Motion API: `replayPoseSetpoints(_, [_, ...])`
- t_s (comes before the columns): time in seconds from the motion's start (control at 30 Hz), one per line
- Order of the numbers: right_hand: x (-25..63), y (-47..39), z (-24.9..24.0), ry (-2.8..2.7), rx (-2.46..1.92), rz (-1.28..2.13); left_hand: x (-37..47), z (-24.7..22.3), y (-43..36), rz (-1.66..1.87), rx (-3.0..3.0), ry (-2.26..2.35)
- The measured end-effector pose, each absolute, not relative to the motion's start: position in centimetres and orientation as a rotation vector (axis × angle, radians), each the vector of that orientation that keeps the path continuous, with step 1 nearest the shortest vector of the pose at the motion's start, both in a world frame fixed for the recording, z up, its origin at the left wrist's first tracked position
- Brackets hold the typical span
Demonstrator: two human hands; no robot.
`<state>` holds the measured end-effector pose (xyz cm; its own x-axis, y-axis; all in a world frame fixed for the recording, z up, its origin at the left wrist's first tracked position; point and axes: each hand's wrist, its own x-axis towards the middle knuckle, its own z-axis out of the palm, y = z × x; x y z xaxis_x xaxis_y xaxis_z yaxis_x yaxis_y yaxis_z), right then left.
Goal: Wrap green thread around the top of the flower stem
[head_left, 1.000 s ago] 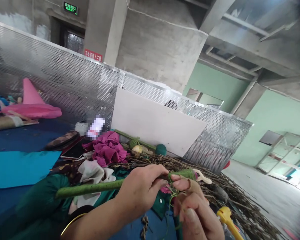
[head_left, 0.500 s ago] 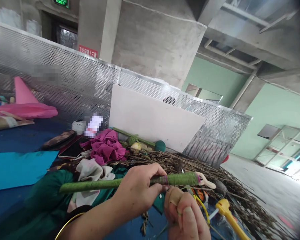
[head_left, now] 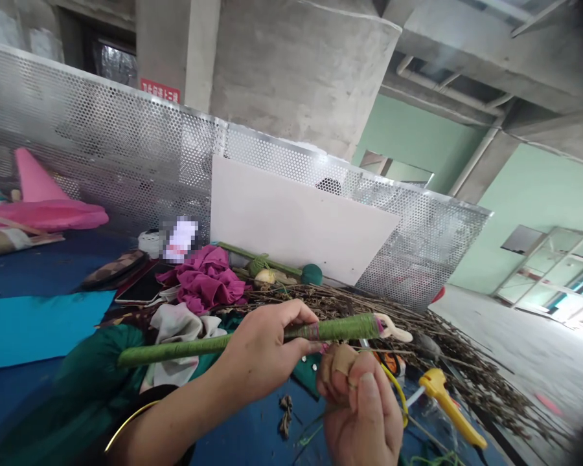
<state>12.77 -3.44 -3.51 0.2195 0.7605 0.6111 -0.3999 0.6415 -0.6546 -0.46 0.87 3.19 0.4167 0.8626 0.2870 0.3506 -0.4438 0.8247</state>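
My left hand (head_left: 267,353) is wrapped round a long stick bound in green thread (head_left: 175,350), held nearly level, its right end slightly raised. A purple band shows beside my fingertips, and a pale loop (head_left: 394,329) sticks out at the stick's right end. Just below the stick, my right hand (head_left: 359,395) is closed, thumb pressed against the curled fingers, with tan tape round one finger. Thin green strands hang near it; what it pinches is too small to make out.
Dry twigs (head_left: 466,369) lie behind and to the right. A yellow glue gun (head_left: 444,401) rests at the right. Crumpled magenta cloth (head_left: 208,278), a phone (head_left: 140,291), a blue sheet (head_left: 39,330) and a pink hat-shaped item (head_left: 43,207) are at the left.
The stick and both hands appear slightly higher in view, and the stick's right end tilts up a little more. Both hands keep their closed shape.
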Motion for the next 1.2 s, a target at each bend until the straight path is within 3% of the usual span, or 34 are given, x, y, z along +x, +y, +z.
replayPoseSetpoints(0.4, [13.3, -4.2, 0.1, -0.515, -0.354, 1.362, -0.6, 3.7, 1.2, 0.963, 1.933, 0.95])
replayPoseSetpoints(0.9, [15.9, 0.3, -1.2, -0.307, -0.309, 1.803, -0.7, 3.4, 1.2, 0.727, 1.837, 0.818])
replayPoseSetpoints(1.07, [16.3, 0.6, -1.4, -0.388, -0.565, 1.772, -0.2, 3.1, 1.2, 0.666, 1.77, 0.791])
replayPoseSetpoints(1.2, [16.8, 1.1, -1.6, -0.743, -0.711, 1.563, 0.5, 2.8, 1.1, 0.577, 1.751, 0.816])
